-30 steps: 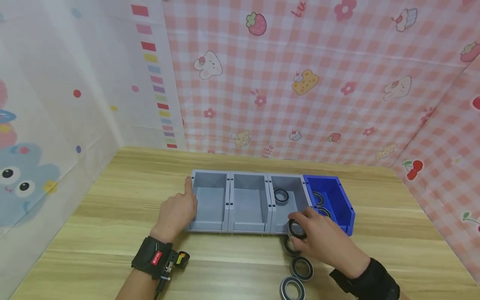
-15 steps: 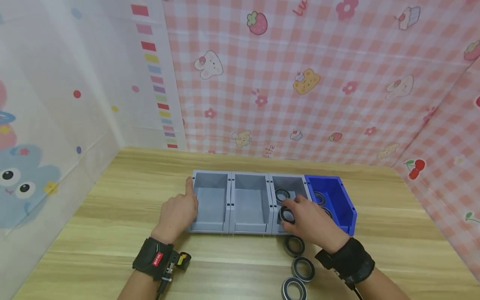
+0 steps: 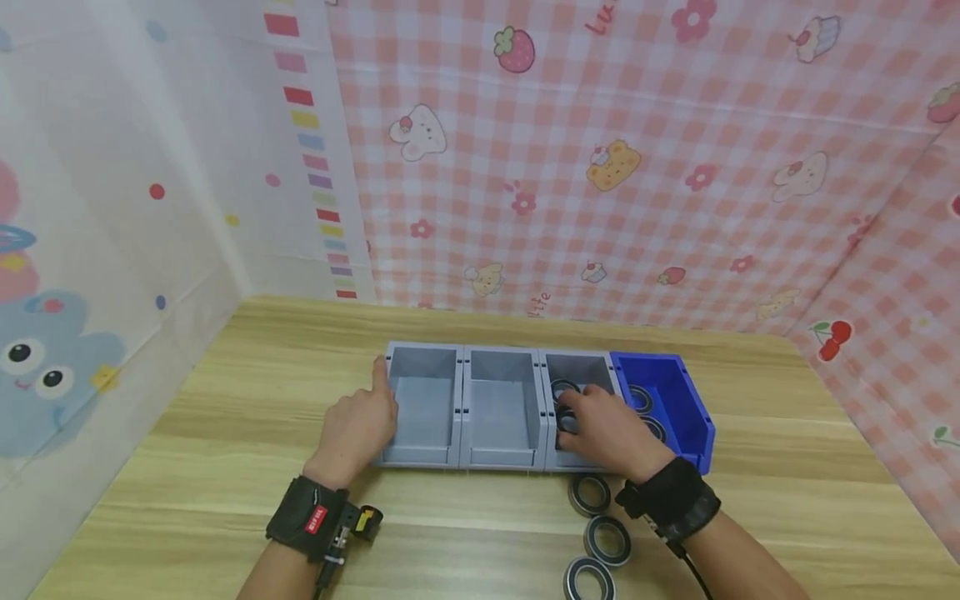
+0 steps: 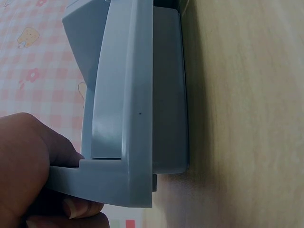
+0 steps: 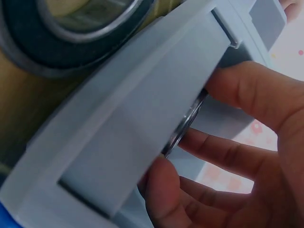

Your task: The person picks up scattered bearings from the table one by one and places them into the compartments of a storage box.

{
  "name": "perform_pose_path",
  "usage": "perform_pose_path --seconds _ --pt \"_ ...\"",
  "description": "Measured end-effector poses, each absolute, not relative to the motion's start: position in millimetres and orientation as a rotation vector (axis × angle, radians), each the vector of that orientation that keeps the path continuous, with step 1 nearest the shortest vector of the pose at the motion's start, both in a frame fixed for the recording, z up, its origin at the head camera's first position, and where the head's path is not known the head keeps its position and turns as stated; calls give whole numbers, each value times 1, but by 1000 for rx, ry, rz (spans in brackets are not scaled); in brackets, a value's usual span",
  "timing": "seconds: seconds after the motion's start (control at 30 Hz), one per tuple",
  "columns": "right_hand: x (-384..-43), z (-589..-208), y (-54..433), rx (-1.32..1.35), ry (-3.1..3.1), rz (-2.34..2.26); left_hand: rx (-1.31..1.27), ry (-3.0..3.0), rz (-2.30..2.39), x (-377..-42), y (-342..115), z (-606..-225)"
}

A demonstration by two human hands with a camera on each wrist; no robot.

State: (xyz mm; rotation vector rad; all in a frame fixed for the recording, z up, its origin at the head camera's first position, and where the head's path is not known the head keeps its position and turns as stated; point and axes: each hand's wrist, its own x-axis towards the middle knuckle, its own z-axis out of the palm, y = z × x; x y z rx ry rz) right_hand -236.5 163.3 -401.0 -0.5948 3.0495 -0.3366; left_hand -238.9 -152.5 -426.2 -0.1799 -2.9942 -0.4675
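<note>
My left hand point(image 3: 354, 429) pinches the side wall of the leftmost grey bin point(image 3: 422, 457); in the left wrist view its thumb and fingers lie on opposite sides of that wall. Inside the third grey bin point(image 3: 564, 461), my right hand point(image 3: 618, 433) holds a ball bearing point(image 5: 186, 124) by its edge. The right wrist view shows the bearing just behind the bin's front lip point(image 5: 142, 109), partly hidden by it. Another bearing point(image 3: 564, 383) lies farther back in the same bin, partly covered by the fingers.
Three bearings lie in a line on the wooden table in front of the bins, the nearest bearing point(image 3: 575, 493) close to the third bin. A blue bin point(image 3: 696, 417) at the right end contains bearings point(image 3: 647, 408). The second grey bin point(image 3: 501, 457) stands between the two handled ones.
My right hand has carried the bearing from over the third bin's front edge back and down into that bin. My left hand has kept its place on the leftmost bin.
</note>
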Motion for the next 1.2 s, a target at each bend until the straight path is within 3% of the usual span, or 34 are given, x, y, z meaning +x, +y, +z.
perform_pose_path --seconds 1.2 --pt "-252 -413 159 -577 2975 -275 -207 -2960 -426 -241 -155 -426"
